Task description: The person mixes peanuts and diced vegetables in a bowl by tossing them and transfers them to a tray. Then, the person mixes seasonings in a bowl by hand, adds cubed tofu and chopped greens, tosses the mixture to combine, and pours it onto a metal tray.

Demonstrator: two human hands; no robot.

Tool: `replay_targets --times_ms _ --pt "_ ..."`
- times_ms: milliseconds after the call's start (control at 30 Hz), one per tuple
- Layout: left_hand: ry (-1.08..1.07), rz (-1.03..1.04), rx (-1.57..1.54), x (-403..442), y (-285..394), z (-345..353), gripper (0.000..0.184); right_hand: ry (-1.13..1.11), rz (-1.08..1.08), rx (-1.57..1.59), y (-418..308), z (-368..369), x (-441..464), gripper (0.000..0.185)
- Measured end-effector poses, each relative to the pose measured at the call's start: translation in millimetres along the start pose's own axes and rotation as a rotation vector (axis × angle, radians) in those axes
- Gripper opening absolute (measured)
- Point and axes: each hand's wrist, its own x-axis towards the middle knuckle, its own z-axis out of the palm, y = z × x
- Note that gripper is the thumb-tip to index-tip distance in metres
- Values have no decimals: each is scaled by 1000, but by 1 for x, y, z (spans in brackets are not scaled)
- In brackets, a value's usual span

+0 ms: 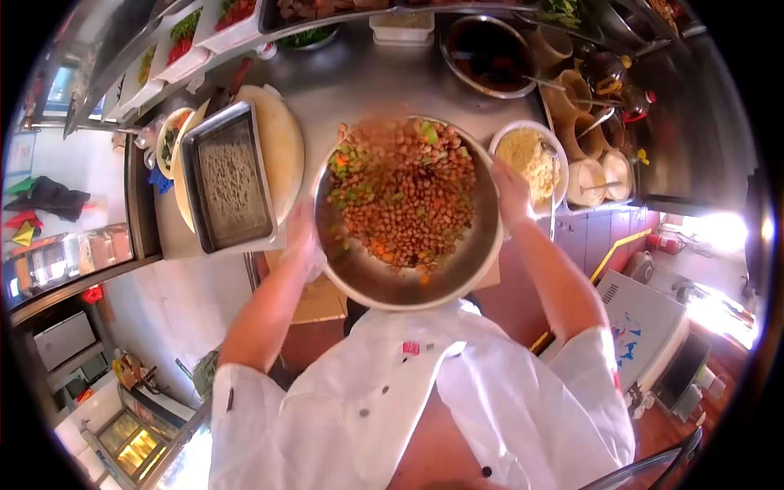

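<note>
Between both hands is a large round metal bowl (400, 290), held at the counter's front edge before my white jacket. Inside lie reddish-brown peanuts (408, 196) mixed with green pieces and orange bits; the far part of the mix is blurred, some of it over the rim. My left hand (304, 238) grips the bowl's left side, and a thin clear glove seems to cover it. On the opposite side, my right hand (513, 194) is closed on the rim, next to a white bowl (500, 137) of pale yellow minced food. Fingers under the bowl are hidden.
At left, a rectangular metal tray (189, 175) rests on a round cutting board (286, 139). Behind stands a metal bowl of dark sauce (486, 49) with a spoon. Several seasoning containers (588, 180) and bottles (637, 102) line the right side. Food bins (237, 20) edge the back.
</note>
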Motion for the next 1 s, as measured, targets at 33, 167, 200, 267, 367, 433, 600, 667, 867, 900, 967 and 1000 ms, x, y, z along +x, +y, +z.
replay_targets --times_ms 33,167,200,267,367,433,600,667,867,900,967,1000 --pt "47 42 164 10 0 2 33 -73 60 -22 -3 -1 2 45" --pt "15 -146 -59 -43 100 45 34 -7 -1 219 -63 -8 8 40" --pt "-17 -94 -101 -33 74 30 37 114 -141 120 -52 -6 0 38" --pt "-51 -152 -105 -47 65 24 43 53 -93 -5 -16 2 -5 39" --pt "-44 -127 -63 -32 73 25 34 0 -9 -68 -6 6 8 44" --pt "7 -132 -11 -42 113 39 35 10 95 27 -38 3 15 48" --pt "-58 -12 -131 -22 43 13 43 131 -23 164 -12 8 -10 42" --pt "-21 27 -71 -1 2 3 36 62 12 111 18 12 -15 42" --pt "-106 219 655 68 77 39 57 173 58 -67 55 38 -34 45" --pt "-136 232 642 75 83 40 60 96 81 -151 63 36 -57 43" --pt "-198 268 562 68 87 36 66 -103 -50 -410 124 17 -99 41" --pt "-225 300 499 52 93 30 67 -225 -213 -573 165 9 -104 41"
